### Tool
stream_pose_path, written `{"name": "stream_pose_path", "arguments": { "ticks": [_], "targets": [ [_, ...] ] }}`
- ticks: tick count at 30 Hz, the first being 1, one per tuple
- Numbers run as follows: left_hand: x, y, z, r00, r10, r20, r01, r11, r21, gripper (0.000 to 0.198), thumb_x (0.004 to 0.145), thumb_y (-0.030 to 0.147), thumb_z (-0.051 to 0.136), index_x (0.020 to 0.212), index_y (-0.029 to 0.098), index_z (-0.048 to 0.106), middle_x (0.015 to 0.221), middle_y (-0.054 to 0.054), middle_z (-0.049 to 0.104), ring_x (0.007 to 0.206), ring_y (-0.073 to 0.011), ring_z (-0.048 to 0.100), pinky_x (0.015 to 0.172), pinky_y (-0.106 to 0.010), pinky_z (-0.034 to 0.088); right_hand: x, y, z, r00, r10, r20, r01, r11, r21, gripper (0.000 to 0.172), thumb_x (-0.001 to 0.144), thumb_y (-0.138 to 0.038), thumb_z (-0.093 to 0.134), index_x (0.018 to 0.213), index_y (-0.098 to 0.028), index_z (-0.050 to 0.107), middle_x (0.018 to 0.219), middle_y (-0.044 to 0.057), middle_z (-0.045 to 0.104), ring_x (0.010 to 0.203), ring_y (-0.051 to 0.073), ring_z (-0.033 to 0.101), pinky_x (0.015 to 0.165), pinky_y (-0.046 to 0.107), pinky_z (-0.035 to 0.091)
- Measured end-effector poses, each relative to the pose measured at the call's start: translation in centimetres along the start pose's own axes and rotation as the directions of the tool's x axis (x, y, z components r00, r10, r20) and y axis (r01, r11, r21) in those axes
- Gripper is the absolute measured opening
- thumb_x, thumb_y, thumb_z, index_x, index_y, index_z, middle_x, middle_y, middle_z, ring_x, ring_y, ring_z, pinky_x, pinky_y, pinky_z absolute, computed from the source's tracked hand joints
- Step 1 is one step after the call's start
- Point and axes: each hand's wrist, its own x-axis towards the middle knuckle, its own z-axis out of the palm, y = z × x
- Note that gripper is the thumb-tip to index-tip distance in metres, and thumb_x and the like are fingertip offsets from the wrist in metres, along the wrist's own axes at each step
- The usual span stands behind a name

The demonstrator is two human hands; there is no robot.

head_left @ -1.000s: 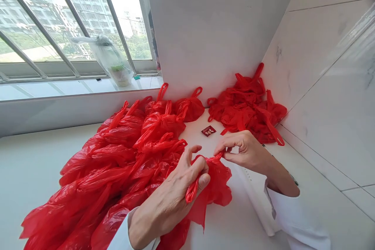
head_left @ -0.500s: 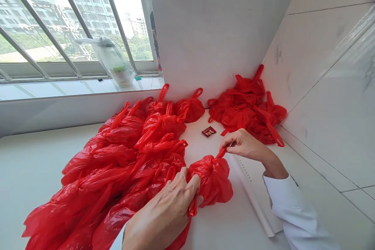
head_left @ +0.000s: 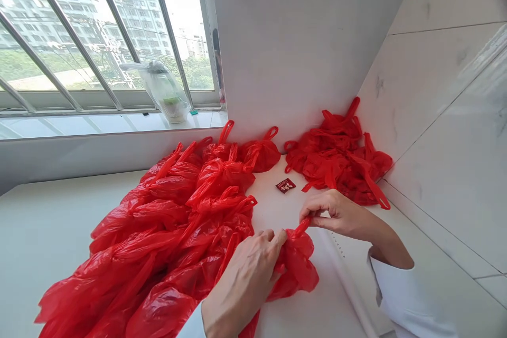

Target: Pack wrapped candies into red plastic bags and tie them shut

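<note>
Between my hands is a red plastic bag [head_left: 300,266], bunched up and lying on the white table [head_left: 273,211]. My right hand [head_left: 335,214] pinches a twisted handle of this bag at its upper right. Lower and to the left, my left hand [head_left: 253,269] is closed on the gathered top of the same bag; its fingertips are partly hidden behind the hand. A large heap of filled red plastic bags [head_left: 158,216] spreads to the left, right beside my left hand and forearm.
Another pile of crumpled red bags [head_left: 340,153] sits in the corner. A small dark red packet [head_left: 285,185] lies before it. A rolled white sheet [head_left: 344,280] is under my right forearm. A clear bag with a container [head_left: 168,95] stands on the windowsill by the barred window.
My left hand has moved right and up onto the knot area of the bag, covering more of it. My right hand still holds the handle. The view has shifted slightly.
</note>
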Motion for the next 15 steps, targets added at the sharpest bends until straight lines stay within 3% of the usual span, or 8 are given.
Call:
{"name": "stream_pose_path", "arguments": {
  "ticks": [3, 6, 7, 9, 13, 15],
  "targets": [
    [0.0, -0.4, 0.3, 0.998, -0.039, -0.047, 0.037, 0.998, -0.049, 0.019, 0.085, 0.009, 0.049, 0.1, 0.021, 0.05, 0.097, -0.003, 0.061, 0.085, -0.0212, 0.06, 0.076, -0.036, 0.049, -0.8, -1.0, -0.2, 0.999, 0.013, -0.03, -0.015, 0.998, -0.057, 0.021, 0.088, -0.028, 0.062, 0.108, -0.025, 0.067, 0.105, 0.001, 0.07, 0.095, 0.017, 0.061, 0.084, 0.028, 0.048],
    [0.0, -0.7, 0.8, 0.994, -0.07, -0.082, 0.061, 0.992, -0.106, 0.022, 0.086, 0.01, 0.051, 0.105, 0.02, 0.048, 0.104, -0.006, 0.063, 0.092, -0.0221, 0.06, 0.082, -0.037, 0.048, -1.2, -2.4, 0.9, 1.0, 0.016, -0.008, -0.017, 0.991, -0.136, 0.061, 0.074, -0.041, 0.077, 0.13, -0.029, 0.054, 0.136, 0.005, 0.052, 0.117, 0.023, 0.054, 0.095, 0.035, 0.046],
    [0.0, -0.8, 1.0, 0.992, -0.079, -0.099, 0.066, 0.989, -0.129, 0.027, 0.085, 0.011, 0.054, 0.109, 0.02, 0.046, 0.106, -0.007, 0.063, 0.095, -0.0226, 0.06, 0.084, -0.037, 0.047, -1.1, -2.8, 1.5, 1.0, 0.02, 0.008, -0.018, 0.986, -0.166, 0.066, 0.07, -0.043, 0.08, 0.129, -0.03, 0.054, 0.14, 0.007, 0.048, 0.12, 0.025, 0.051, 0.097, 0.038, 0.046],
    [-0.1, -1.0, 1.5, 0.984, -0.094, -0.152, 0.068, 0.983, -0.171, 0.036, 0.084, 0.012, 0.058, 0.115, 0.02, 0.043, 0.109, -0.008, 0.063, 0.098, -0.0227, 0.06, 0.086, -0.037, 0.047, -0.6, -3.2, 3.0, 1.0, 0.022, 0.017, -0.017, 0.971, -0.239, 0.056, 0.068, -0.041, 0.082, 0.118, -0.026, 0.061, 0.139, 0.009, 0.047, 0.123, 0.028, 0.048, 0.098, 0.041, 0.045],
    [-0.8, -1.4, 1.8, 0.958, -0.087, -0.274, 0.044, 0.986, -0.161, 0.042, 0.087, 0.011, 0.051, 0.125, 0.023, 0.038, 0.116, -0.009, 0.061, 0.103, -0.022, 0.06, 0.09, -0.037, 0.047, 0.6, -2.8, 4.8, 0.998, -0.052, 0.045, 0.064, 0.936, -0.345, 0.012, 0.08, -0.024, 0.071, 0.089, -0.019, 0.064, 0.13, 0.009, 0.055, 0.125, 0.027, 0.045, 0.1, 0.038, 0.044],
    [-1.2, -1.5, 1.5, 0.966, -0.068, -0.248, 0.039, 0.992, -0.119, 0.043, 0.086, 0.014, 0.052, 0.126, 0.024, 0.039, 0.121, -0.01, 0.06, 0.108, -0.0236, 0.059, 0.093, -0.038, 0.048, 0.7, -2.4, 4.7, 0.995, -0.08, 0.066, 0.098, 0.936, -0.338, 0.008, 0.083, -0.012, 0.063, 0.084, -0.02, 0.063, 0.128, 0.006, 0.057, 0.125, 0.024, 0.046, 0.099, 0.036, 0.043]
  ]
}}
